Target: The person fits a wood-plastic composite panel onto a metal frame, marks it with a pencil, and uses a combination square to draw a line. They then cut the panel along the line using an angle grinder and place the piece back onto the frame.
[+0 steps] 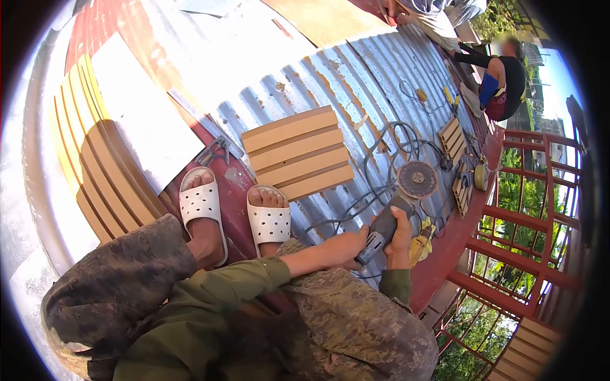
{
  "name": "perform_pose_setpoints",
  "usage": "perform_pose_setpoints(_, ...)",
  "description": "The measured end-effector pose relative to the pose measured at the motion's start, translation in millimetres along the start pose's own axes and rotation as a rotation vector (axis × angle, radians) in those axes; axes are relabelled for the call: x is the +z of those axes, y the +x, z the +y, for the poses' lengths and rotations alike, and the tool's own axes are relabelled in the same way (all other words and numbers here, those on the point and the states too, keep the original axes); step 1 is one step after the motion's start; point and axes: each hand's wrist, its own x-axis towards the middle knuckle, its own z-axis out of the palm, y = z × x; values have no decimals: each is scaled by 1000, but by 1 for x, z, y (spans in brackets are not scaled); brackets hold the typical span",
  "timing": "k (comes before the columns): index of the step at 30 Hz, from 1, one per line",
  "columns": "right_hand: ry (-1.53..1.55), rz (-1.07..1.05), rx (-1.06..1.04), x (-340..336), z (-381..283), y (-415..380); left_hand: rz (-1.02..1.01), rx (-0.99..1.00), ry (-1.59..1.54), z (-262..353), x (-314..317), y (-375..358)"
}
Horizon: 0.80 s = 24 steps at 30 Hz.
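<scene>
- The body of the angle grinder (389,222) is mostly covered by both hands; only its grey neck and the round disc (417,180) show clearly.
- The left hand (348,246) hides its own fingers behind the tool's rear end, where they wrap shut round the grey handle.
- The right hand (400,238) has its fingers closed round the grinder's body from the far side, thumb uppermost; its forearm is cut off by the knee, with only a green cuff showing.
- The left arm reaches out across the lap in a green sleeve, wrist straight.
- The grinder sits low over the corrugated metal roof (356,70), disc up, just beside a tangle of grey cable (387,149) whose ends cannot be traced.
- A slatted wooden panel (297,152) lies flat on the roof near the feet, which wear white sandals (202,206).
- A yellow object (420,246) under the right hand is too hidden to identify.
- Another person (502,79) crouches at the far roof edge, partly cut off.
- The lens vignette darkens the corners.
</scene>
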Motion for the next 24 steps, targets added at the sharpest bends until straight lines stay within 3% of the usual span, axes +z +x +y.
perform_pose_setpoints(3, 201, -72, 73, -9, 7, 17, -11, 99, 105, -9, -2, -3)
perform_pose_setpoints(7, 251, -88, 67, -2, 11, 19, -13, 190, 42, -15, -14, -12)
perform_pose_setpoints(9, 189, -205, 63, -1, 10, 14, -196, 127, -146, -13, -23, -16)
perform_pose_setpoints(10, 187, -206, 62, -4, 10, 16, -195, 128, -147, -18, -19, -18)
perform_pose_setpoints(12, 197, -337, 108, -12, 14, 19, 17, 344, -173, -32, -4, -20)
perform_pose_setpoints(19, 138, -307, 129, 1, 15, 31, 46, 205, 32, -31, -2, -18)
perform_pose_setpoints(22, -65, -215, -31, 10, 6, 27, 101, 168, 133, -30, -3, -13)
perform_pose_setpoints(24, -72, -238, 3, 9, 1, 30, 12, 128, 232, -19, -22, -16)
